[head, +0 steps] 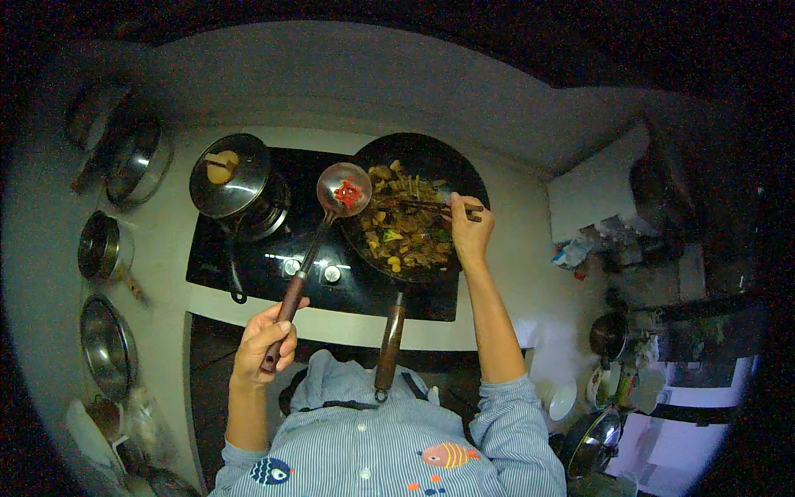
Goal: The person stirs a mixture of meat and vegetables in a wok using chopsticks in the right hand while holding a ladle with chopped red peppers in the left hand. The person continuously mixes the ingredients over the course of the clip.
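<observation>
My left hand (264,341) grips the brown handle of a metal ladle (332,211) over the black stove. Small chopped red pieces (349,194), perhaps chilli, lie in the ladle's bowl, which is beside the wok's left rim. In my right hand (471,227) is a pair of dark chopsticks (435,208), their tips among the food in a large dark wok (459,158). Browned pieces, yellow chunks and some green bits make up the cooked food (407,230). The wok's wooden handle (389,348) points toward my body.
A lidded pot (239,180) with a dark handle sits on the left of the black cooktop (248,267), behind two knobs (312,270). Metal bowls (109,348) and a small saucepan (99,245) line the left counter. On the right are a white bowl (562,399) and a glass lid (593,441).
</observation>
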Demonstrator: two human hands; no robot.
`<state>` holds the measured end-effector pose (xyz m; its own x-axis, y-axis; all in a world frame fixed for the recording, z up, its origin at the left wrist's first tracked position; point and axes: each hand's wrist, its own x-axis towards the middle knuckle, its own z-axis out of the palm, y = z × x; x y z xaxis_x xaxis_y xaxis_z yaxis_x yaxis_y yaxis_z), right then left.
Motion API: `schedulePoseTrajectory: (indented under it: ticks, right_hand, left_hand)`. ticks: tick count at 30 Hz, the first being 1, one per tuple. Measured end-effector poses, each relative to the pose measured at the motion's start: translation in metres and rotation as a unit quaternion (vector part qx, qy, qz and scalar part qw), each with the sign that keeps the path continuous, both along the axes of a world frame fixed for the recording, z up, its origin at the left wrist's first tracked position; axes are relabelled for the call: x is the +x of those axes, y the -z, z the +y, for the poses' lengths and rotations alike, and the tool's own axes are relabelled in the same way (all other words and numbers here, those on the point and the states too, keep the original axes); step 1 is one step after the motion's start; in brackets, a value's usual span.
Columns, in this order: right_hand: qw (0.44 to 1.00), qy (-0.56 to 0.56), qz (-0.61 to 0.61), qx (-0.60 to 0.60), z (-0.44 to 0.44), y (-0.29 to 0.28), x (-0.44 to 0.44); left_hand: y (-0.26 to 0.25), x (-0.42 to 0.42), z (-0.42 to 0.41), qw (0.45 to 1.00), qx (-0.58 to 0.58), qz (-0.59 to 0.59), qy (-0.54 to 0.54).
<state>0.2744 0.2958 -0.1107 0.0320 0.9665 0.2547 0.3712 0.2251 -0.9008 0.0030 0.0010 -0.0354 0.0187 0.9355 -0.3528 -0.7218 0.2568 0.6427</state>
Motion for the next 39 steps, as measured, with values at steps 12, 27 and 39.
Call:
schedulePoseTrajectory:
  ticks: [12,27,39]
  right_hand:
    - [0.998,-0.025,-0.055,0.023,-0.016,-0.027,-0.012]
    - [1.000,0.017,0.012,0.018,-0.013,-0.036,0.012]
    - [0.988,-0.098,0.120,0.019,-0.049,-0.103,-0.013]
  left_hand:
    - [-0.002,0.001,-0.004,1.000,-0.017,0.017,-0.010]
    - [-0.002,0.001,0.003,1.000,-0.013,-0.014,0.015]
    - [0.001,0.002,0.014,0.998,-0.026,-0.024,0.054]
